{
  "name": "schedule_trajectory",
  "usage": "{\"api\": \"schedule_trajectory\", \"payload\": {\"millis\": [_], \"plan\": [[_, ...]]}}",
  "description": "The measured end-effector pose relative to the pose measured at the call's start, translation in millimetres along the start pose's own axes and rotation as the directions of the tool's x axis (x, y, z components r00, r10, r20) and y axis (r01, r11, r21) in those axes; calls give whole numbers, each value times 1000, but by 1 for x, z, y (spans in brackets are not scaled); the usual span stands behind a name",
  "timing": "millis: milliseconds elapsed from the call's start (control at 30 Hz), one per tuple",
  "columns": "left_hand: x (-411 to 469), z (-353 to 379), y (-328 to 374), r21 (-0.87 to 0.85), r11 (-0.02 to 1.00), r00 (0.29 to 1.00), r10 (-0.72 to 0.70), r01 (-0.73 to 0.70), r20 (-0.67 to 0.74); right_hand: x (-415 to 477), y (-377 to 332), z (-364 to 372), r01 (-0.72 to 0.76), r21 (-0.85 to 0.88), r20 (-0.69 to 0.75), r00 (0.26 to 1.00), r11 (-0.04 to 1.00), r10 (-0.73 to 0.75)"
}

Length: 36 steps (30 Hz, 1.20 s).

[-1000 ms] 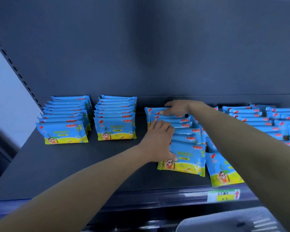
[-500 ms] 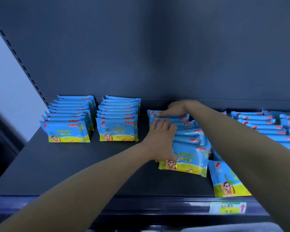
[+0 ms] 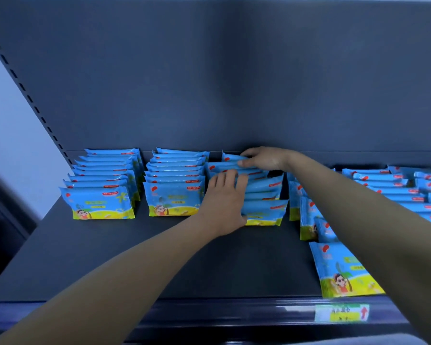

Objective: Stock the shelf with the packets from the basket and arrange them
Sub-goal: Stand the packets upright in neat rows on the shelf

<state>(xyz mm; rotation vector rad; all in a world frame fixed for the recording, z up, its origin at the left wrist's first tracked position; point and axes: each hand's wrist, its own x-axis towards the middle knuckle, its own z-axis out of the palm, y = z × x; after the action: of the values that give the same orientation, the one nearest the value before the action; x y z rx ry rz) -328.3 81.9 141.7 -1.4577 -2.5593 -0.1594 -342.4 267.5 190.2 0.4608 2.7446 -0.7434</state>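
Blue-and-yellow packets stand in rows on the dark shelf. Two tidy rows are at the left: the first row and the second row. Right beside them is a looser third row. My left hand lies over its left side, thumb against the front packet. My right hand grips the rearmost packets near the back wall. One loose packet lies flat at the shelf's front right, partly under my right forearm.
More packets lie in untidy overlapping rows on the right, partly hidden by my right arm. A green and yellow price tag sits on the shelf's front rail. The slotted upright borders the shelf at the left.
Both hands have slid the third row left and back, closing it up next to the second row. My right hand has shifted to the rearmost packets.
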Motion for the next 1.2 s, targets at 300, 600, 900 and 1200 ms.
{"api": "schedule_trajectory", "payload": {"millis": [300, 600, 900, 1200], "plan": [[35, -19, -21, 83, 980, 880, -199, 182, 430, 4, 9, 12, -99, 79, -328, 937, 992, 119], [37, -7, -11, 27, 990, 934, -141, 140, 329, -1, 10, 15, -111, 344, -322, 919, 932, 228], [36, -6, -9, 36, 985, 946, -174, 171, 272, 1, 23, 18, -125, 578, -249, 914, 806, 321], [45, -12, -20, 2, 975, 912, -209, 223, 352, 14, 21, 24, -60, 527, -467, 813, 848, 347]]}}
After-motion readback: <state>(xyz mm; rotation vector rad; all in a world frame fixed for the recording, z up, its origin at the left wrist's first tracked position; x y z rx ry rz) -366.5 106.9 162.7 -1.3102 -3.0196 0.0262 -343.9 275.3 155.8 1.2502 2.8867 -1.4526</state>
